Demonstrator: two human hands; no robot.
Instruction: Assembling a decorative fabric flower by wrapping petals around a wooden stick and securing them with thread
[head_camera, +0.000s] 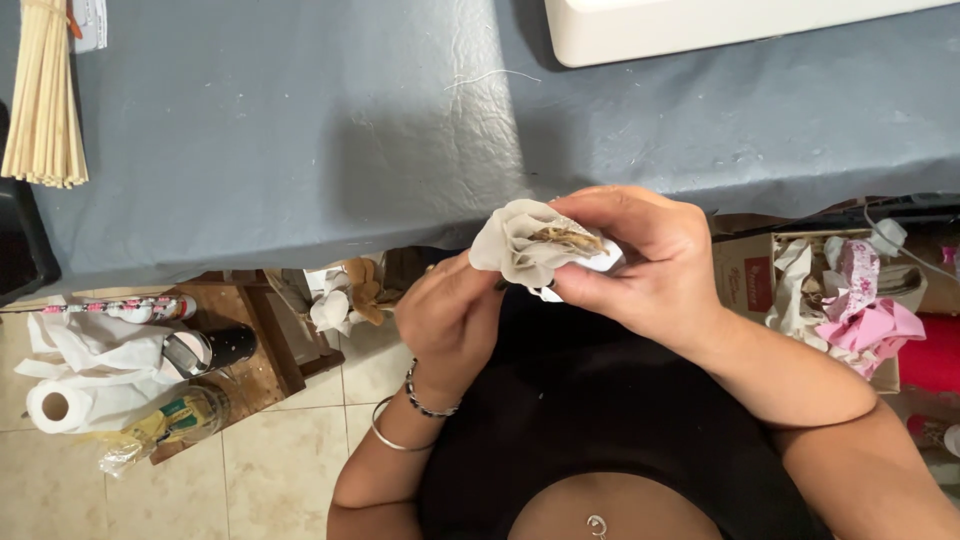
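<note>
Here: fabric flower (528, 243) beige, layered petals, brown centre | right hand (640, 262) pinching it | left hand (452, 315) pinching its base

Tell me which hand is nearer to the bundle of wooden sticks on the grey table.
Left. The left hand is at the table's near edge, closer to the bundle of wooden sticks at far left. The right hand, with its grip on the fabric flower, is farther right.

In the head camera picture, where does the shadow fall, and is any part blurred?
Head view: a soft dark shadow lies on the grey table cover just above the fabric flower; the left hand and right hand look sharp; light is even, without strong glare.
</note>
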